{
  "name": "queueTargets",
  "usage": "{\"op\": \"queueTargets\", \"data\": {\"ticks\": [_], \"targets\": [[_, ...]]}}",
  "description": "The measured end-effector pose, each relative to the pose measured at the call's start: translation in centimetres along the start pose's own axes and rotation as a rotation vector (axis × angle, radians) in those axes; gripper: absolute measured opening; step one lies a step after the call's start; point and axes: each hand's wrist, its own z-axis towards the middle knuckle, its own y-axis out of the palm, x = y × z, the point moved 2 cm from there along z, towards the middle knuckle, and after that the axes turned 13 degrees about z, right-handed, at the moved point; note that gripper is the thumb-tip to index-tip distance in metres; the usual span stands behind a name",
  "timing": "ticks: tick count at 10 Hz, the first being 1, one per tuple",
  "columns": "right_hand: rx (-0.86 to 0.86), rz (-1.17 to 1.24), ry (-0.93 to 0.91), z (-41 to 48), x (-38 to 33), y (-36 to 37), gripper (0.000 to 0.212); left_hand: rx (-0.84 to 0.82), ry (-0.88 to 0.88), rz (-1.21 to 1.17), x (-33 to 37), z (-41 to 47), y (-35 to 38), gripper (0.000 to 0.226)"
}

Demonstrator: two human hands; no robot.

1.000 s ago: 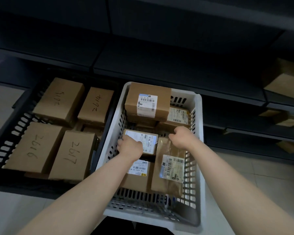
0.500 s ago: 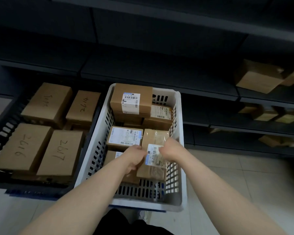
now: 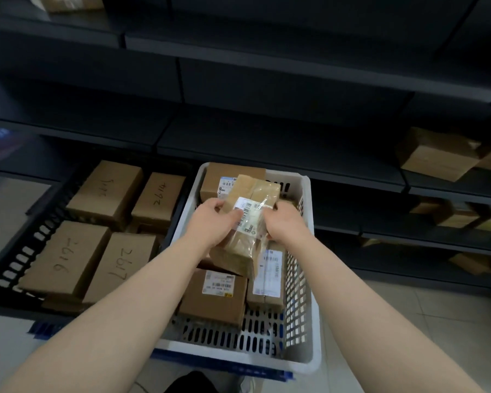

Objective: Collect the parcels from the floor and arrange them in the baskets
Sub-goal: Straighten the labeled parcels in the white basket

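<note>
Head view: white basket beside black basket, both holding boxes. Taped parcel tilted above the white one's stack, left hand and right hand curled round its sides. Risk: slick tape lets it slip, landing crooked on boxes below

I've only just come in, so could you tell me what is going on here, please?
A person is sorting parcels into baskets in front of dark shelving. The left hand and the right hand both grip one taped brown parcel, held over the white basket, which already holds several labelled parcels. The black basket beside it, to the left, is packed with boxes marked with handwritten numbers.
</note>
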Motion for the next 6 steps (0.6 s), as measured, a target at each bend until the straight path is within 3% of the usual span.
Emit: {"op": "queueTargets", "data": {"ticks": [2,4,5,6], "targets": [[-0.153,0.021,0.094,3.5,0.0,4.4,0.03,0.032,-0.114,0.023,-2.1,0.8,-2.1,0.084],[-0.291,-0.08,0.083,3.3,0.2,6.2,0.037,-0.104,-0.147,0.039,-4.6,1.1,-1.4,0.051],[-0.228,0.001,0.123,2.8,0.3,5.5,0.036,-0.089,-0.113,0.065,-4.8,1.2,-1.2,0.05],[-0.182,0.014,0.135,3.1,1.3,4.1,0.037,0.012,-0.102,0.123,-5.1,1.3,-1.3,0.035]]}}
